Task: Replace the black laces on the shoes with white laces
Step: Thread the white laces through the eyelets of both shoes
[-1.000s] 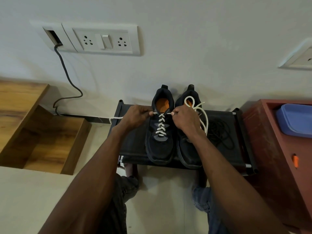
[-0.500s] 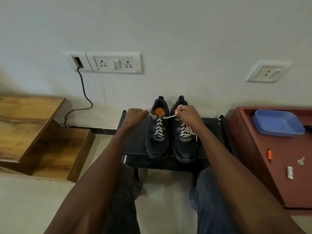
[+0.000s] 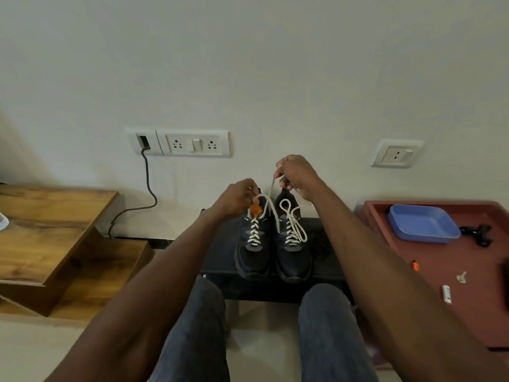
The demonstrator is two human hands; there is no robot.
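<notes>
Tying off the white lace on the left-hand shoe

At frame centre we have the left hand [image 3: 237, 199] and the right hand [image 3: 296, 174] each pinching one end of the white lace [image 3: 268, 203], drawn up and crossed above the left-hand shoe [image 3: 253, 244], which sits on the black shoe rack [image 3: 217, 257] beside the right-hand shoe [image 3: 293, 246], already laced with a bow. We judge the lace light, limp and a little slick, so we pinch it near the tips and keep it taut.
</notes>
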